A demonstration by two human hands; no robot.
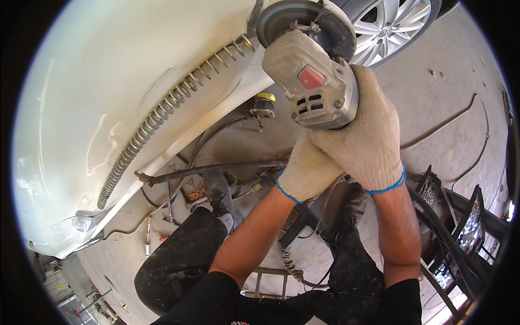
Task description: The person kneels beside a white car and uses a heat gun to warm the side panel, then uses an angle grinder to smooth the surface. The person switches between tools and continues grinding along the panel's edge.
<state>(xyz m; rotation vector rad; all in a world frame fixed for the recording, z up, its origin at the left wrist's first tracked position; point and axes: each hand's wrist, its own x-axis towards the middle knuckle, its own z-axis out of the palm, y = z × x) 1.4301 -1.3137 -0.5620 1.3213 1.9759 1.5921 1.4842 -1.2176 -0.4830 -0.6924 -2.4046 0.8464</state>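
An angle grinder (317, 81) with a dusty grey head and a red button is held in both my gloved hands. Its dark round disc (279, 24) is at the edge of a pale car body panel (108, 65), close to the wheel; whether it touches cannot be made out. My right hand (374, 130) is closed around the grinder's body just behind the head. My left hand (309, 168) is closed below it, partly covered by the right hand. A long metal coil (149, 127) runs slantwise along the panel, left of the grinder.
A silver car wheel (385, 32) stands just right of the disc. On the floor lie a yellow-topped tool (264, 104), a dark bar with a hose (216, 170) and a ratchet-like tool (148, 238). Black metal frames (468, 227) stand at right. A cable (444, 124) crosses the floor.
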